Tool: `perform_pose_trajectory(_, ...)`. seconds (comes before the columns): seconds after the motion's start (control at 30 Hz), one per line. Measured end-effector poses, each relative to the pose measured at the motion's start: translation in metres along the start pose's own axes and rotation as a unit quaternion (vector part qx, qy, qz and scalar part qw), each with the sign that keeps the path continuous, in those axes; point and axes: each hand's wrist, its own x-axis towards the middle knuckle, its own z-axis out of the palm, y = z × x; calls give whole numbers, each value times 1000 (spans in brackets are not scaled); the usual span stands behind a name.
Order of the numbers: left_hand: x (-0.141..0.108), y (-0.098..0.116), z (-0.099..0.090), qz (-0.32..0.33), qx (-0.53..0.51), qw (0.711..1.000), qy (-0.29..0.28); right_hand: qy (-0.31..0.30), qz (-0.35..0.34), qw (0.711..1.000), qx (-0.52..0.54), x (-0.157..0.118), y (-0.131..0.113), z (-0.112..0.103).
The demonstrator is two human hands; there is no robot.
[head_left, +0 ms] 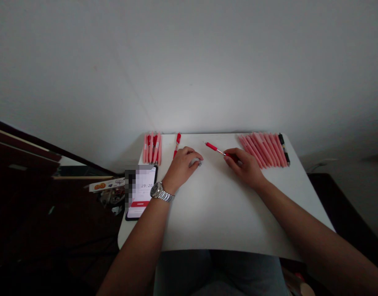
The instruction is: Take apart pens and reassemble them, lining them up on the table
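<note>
My right hand [243,166] is closed around a red pen [211,146], whose thin tip points up and to the left. A clear or silvery stretch shows on the pen just before my fingertips; its rear is hidden in the hand. To the left, my left hand [184,166], with a metal watch on the wrist, is curled with thumb and forefinger around a small silvery piece [199,163]. Its exact kind is too small to tell. Another red pen [178,142] lies just beyond my left hand, partly covered by it.
Several pink sleeved pens [264,150] lie side by side at the back right, beside a black pen [284,150]. More pink and red pens [152,149] lie at the back left. A phone [141,193] rests at the left edge of the white table [220,222], which stands against a wall.
</note>
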Motion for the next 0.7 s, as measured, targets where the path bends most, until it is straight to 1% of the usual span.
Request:
perform_pose_trajectory(0.33,1,0,2,-22,11,1000,0,0,2,1000,1,0,1,2)
perform_pose_trajectory(0.63,1,-2,4,-33,11,999,8,-2,0,1000,-7,1,-1,0)
perform_pose_trajectory(0.7,2,-2,4,-35,9,999,17,-2,0,1000,-6,1,-2,0)
